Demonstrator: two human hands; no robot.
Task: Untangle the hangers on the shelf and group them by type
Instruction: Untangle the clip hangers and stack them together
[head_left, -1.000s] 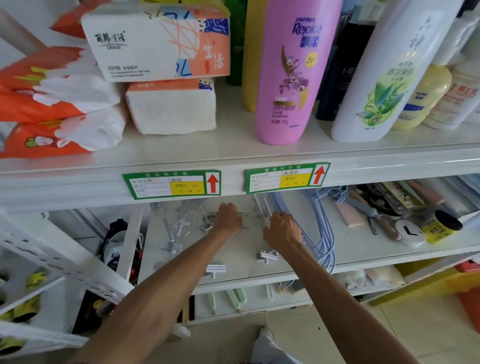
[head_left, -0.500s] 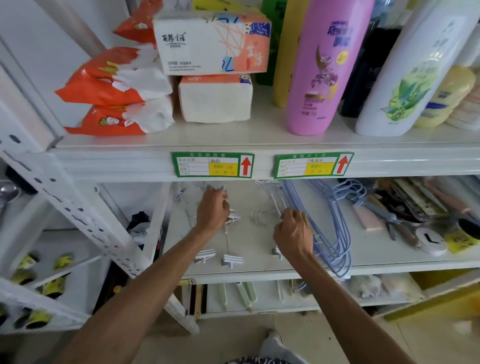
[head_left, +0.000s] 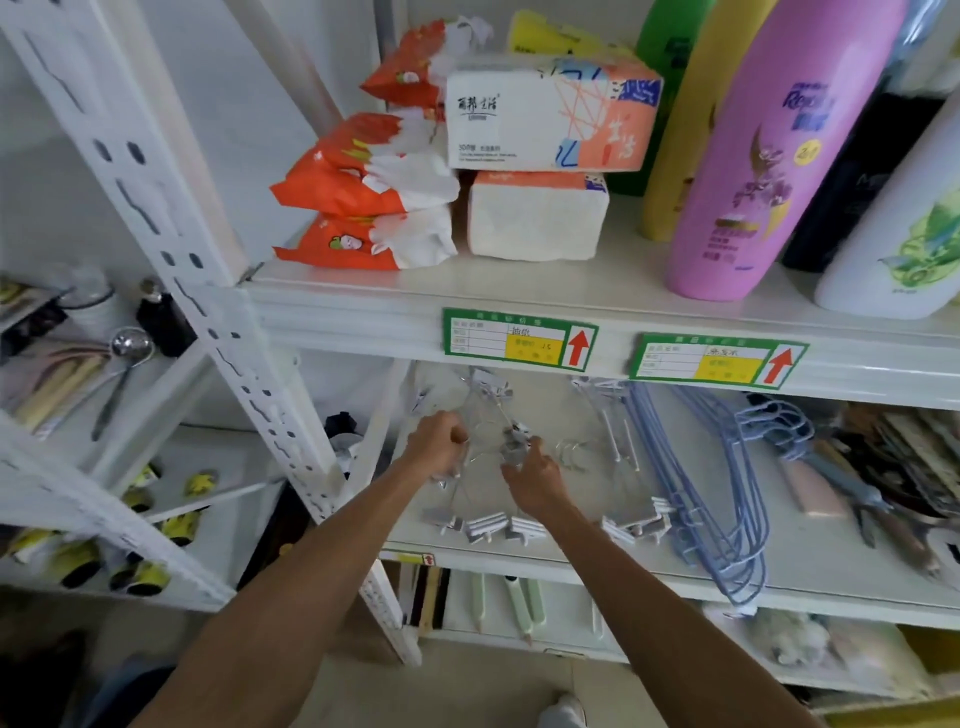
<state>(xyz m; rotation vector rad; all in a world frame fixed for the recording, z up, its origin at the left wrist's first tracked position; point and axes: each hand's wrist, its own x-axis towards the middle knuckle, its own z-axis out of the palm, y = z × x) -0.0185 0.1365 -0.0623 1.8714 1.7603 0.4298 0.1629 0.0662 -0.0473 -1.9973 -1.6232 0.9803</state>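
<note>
Tangled white clip hangers (head_left: 485, 410) lie on the mid shelf (head_left: 571, 564), btwn and just behind our 2 hands. Our L hand (head_left: 439, 449) has fingers (head_left: 457, 434) curled tight round a wire of the bunch. Our R hand (head_left: 537, 480) pinches a clip at the tangle's centre, tho blurred, fingers (head_left: 535, 447) bent close together. Blue wire hangers (head_left: 719, 499) lie well to the R, w/ a 2nd clip-hanger bunch (head_left: 631, 519) just beside them.
</note>
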